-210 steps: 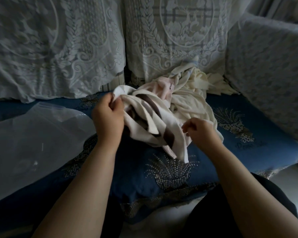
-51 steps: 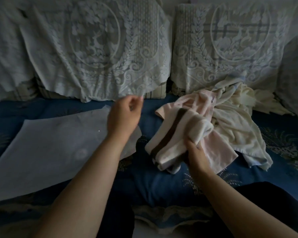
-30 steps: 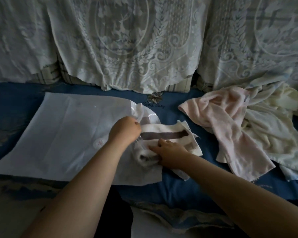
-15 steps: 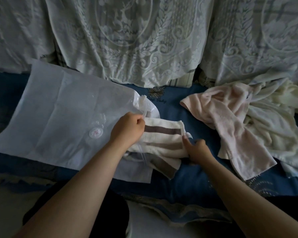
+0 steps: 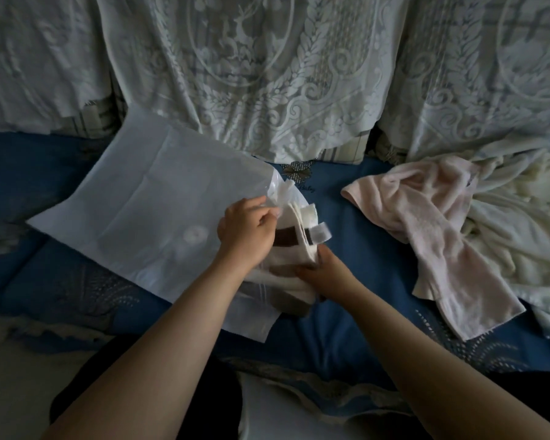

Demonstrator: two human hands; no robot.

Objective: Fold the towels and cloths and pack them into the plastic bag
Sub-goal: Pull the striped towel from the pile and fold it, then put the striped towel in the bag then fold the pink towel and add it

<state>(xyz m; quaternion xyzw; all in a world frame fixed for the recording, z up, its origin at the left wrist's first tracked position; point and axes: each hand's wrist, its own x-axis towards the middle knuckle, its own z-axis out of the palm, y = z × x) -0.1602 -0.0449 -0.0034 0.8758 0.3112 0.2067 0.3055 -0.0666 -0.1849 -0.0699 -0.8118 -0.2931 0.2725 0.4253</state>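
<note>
A clear plastic bag (image 5: pixel 134 198) with a round valve lies flat on the blue sofa seat. My left hand (image 5: pixel 246 230) pinches the upper lip of the bag's mouth and lifts it. A folded white towel with brown stripes (image 5: pixel 296 239) sits partly inside that mouth. My right hand (image 5: pixel 319 273) grips the towel's near end from below. To the right lie a crumpled pink towel (image 5: pixel 448 230) and a cream cloth (image 5: pixel 518 227), both unfolded.
The blue sofa seat (image 5: pixel 346 315) has a trimmed front edge near my knees. White lace covers (image 5: pixel 251 74) hang over the backrest right behind the bag. The pile of cloths fills the right side of the seat.
The striped towel has slid further left into the bag's mouth. My right hand moved left with it, and the left hand raised the bag's lip higher.
</note>
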